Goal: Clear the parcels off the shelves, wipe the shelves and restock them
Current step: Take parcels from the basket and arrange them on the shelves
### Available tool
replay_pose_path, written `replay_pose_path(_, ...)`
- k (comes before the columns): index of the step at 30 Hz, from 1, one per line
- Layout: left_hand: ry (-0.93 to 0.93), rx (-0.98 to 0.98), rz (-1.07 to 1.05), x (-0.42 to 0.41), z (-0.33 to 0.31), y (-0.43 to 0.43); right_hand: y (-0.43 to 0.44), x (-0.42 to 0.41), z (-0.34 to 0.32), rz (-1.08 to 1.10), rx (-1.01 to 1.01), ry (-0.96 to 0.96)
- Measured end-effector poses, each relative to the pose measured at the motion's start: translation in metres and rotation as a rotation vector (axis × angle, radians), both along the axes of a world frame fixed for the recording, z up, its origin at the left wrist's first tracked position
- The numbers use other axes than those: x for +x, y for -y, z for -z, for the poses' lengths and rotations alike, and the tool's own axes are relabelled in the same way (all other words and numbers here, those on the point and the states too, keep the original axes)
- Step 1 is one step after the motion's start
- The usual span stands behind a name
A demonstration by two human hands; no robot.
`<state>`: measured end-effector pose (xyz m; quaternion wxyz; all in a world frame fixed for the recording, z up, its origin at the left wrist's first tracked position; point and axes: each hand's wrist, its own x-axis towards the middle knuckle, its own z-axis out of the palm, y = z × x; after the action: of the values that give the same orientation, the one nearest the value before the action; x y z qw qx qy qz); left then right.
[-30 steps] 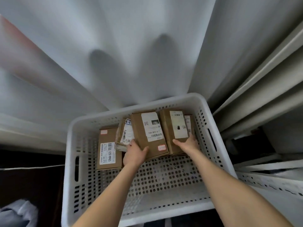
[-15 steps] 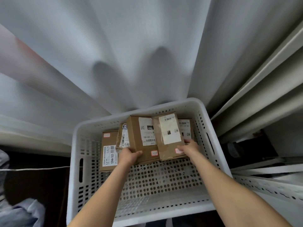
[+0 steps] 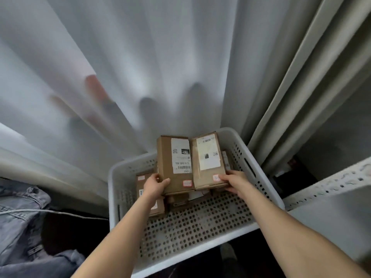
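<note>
Here the left hand curls its fingers round the near end of a brown parcel. The right hand grasps a second parcel touching it. Below the fingers lie other parcels in the white crate.

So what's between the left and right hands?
The left parcel and right parcel, side by side, gripped by the left hand and right hand; head view.

The crate is bare nearside; parcels block its far end; shelf crowds the right
</note>
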<state>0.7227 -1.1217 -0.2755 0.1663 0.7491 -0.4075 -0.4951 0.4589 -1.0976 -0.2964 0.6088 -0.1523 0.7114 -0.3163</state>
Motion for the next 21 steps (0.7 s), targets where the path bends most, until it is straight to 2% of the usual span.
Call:
replay_pose_path(5,-0.116,-0.078,0.145,0.024,-0.034,-0.024,-0.058,0.022,-0.039,0.131,-0.093,0.014)
replay_pose_path(10,-0.283,-0.054,0.222,0.018,-0.069,-0.048,-0.119,0.019,-0.063,0.282,-0.157,0.023)
replay_pose_path(21,-0.431,-0.112,0.456,-0.062,-0.11,-0.122,-0.265,-0.036,-0.127,0.547,-0.309,-0.027)
